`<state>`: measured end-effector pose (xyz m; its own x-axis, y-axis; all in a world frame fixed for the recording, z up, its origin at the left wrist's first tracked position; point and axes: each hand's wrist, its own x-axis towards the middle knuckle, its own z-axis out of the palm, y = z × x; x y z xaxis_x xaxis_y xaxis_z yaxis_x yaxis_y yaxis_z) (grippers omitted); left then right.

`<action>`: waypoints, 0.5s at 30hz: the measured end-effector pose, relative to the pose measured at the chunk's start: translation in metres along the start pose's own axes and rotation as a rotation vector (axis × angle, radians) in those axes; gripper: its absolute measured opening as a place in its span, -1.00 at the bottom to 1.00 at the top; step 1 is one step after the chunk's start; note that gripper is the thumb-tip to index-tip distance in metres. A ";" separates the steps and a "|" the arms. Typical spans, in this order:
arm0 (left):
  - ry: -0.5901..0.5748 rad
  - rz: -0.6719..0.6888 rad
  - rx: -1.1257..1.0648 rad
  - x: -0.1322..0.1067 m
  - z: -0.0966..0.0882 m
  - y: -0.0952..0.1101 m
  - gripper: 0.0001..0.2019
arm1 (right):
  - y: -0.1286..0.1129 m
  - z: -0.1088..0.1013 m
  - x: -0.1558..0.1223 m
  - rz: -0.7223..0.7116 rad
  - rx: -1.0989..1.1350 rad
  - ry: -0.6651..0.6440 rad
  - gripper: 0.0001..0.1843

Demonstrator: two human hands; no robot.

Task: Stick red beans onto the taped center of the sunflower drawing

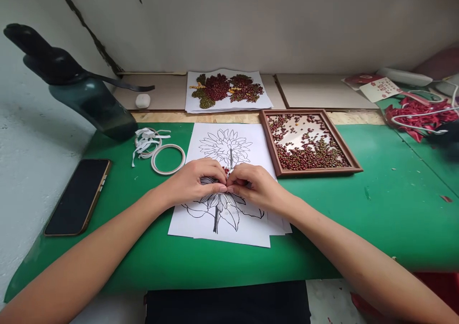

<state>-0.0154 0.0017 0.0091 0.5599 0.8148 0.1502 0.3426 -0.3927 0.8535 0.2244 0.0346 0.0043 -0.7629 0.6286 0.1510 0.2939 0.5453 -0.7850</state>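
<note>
My left hand (208,179) and my right hand (253,183) meet fingertip to fingertip over a printed flower drawing (229,147). Both have thumb and fingers pinched together. Whatever is between them is too small and too hidden to name. A few red beans (226,170) show on the paper just behind the fingertips. The drawing has an upper bloom, a lower bloom partly covered by my hands, and leaves around a dark stem. More white sheets (283,226) lie beneath it. To the right, a brown wooden frame (355,167) holds many loose red and green beans (308,154).
At left lie a phone (78,197), a tape roll (154,163) and white strips (145,141). A dark bottle (93,101) leans behind them, near a white earbud case (142,101). A bean picture (217,90) rests at the back; red scraps (412,113) and a white cable (412,127) sit far right.
</note>
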 end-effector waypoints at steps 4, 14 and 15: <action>0.069 0.101 0.142 -0.002 0.001 0.001 -0.91 | -0.001 -0.005 0.000 -0.010 0.052 0.071 -0.92; -0.220 0.168 0.796 -0.014 0.029 0.024 0.06 | -0.009 -0.025 -0.003 -0.039 0.061 0.558 -0.84; -0.230 0.152 0.802 -0.015 0.032 0.024 0.09 | -0.009 -0.026 -0.003 -0.028 0.058 0.565 -0.84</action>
<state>0.0083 -0.0337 0.0111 0.7526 0.6561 0.0556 0.6341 -0.7450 0.2069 0.2390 0.0422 0.0264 -0.3390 0.8218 0.4579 0.2332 0.5449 -0.8054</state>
